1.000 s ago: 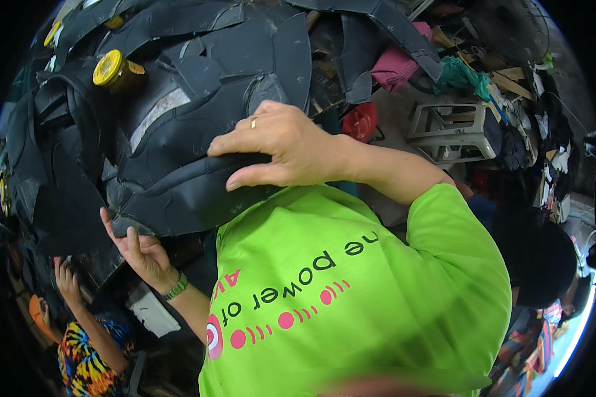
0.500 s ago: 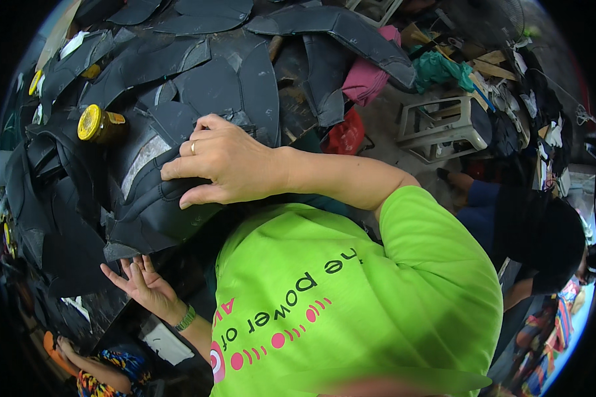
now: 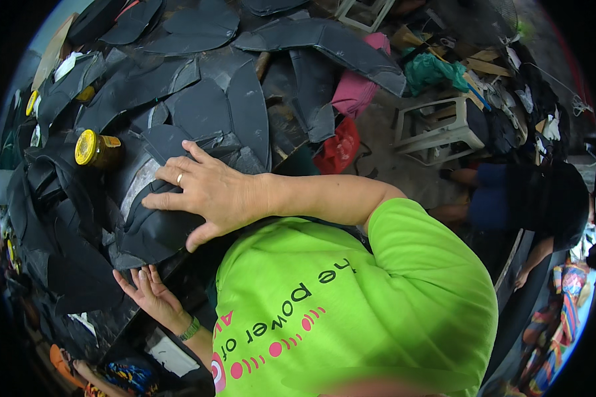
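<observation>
Spreading its fingers wide, the right hand (image 3: 208,195) lies palm down over a black padded piece (image 3: 155,231), its thumb pointing toward the wearer's body and a ring (image 3: 180,178) showing on one finger. The grip of this hand is apart, laid across the piece rather than closed around it. The left hand (image 3: 153,294), palm up with a green-strapped watch (image 3: 191,329) on the wrist, sits at the lower edge of the same piece. Its grip is apart too, the fingers separated; whether the fingertips touch the underside I cannot tell.

The black piece rests at the near edge of the surface (image 3: 285,129), in front of the wearer's bright green shirt (image 3: 351,291). Just beyond it a pale strip (image 3: 138,188) shows, and near that is a jar (image 3: 106,155) with a yellow lid. Other black panels (image 3: 202,109) overlap farther back.

To the right are a pink bundle (image 3: 356,89), a red bag (image 3: 339,145), green plastic (image 3: 434,71) and a grey stool (image 3: 462,126). A person in dark clothes (image 3: 543,198) is at far right; another person's patterned garment (image 3: 131,377) shows at lower left.
</observation>
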The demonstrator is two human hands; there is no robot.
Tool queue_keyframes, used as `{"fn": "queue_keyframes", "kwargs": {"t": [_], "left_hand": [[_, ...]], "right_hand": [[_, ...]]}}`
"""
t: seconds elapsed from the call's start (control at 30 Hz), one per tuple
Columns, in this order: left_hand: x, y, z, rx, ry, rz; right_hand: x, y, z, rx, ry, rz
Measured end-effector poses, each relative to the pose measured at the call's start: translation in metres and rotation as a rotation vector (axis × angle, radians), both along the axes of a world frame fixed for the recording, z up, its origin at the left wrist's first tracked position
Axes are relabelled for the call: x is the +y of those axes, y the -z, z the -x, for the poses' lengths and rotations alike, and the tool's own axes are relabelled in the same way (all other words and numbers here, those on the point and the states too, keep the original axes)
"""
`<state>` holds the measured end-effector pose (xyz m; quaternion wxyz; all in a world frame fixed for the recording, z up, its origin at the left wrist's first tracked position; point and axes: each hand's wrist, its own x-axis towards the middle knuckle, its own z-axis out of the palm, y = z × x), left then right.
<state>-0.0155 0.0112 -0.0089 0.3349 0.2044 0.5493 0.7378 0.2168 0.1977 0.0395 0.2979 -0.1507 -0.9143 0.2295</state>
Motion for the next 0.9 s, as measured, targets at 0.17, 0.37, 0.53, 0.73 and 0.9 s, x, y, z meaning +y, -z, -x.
{"fn": "queue_keyframes", "kwargs": {"t": [0.17, 0.37, 0.53, 0.73, 0.9], "left_hand": [[-0.001, 0.001, 0.002, -0.011, -0.004, 0.001], [-0.007, -0.001, -0.002, -0.041, -0.009, 0.033], [-0.017, 0.005, -0.007, -0.066, 0.091, 0.019], [-0.02, 0.006, -0.029, 0.031, 0.489, 0.068], [-0.013, 0.018, -0.046, -0.184, 0.387, -0.209]], "right_hand": [[-0.006, 0.003, 0.013, -0.178, 0.02, -0.002], [-0.004, 0.008, 0.022, -0.166, 0.067, -0.034], [-0.004, 0.003, 0.029, -0.087, 0.04, -0.032], [-0.012, -0.013, 0.028, 0.151, 0.03, -0.04], [-0.028, -0.022, 0.026, 0.231, 0.022, -0.03]]}}
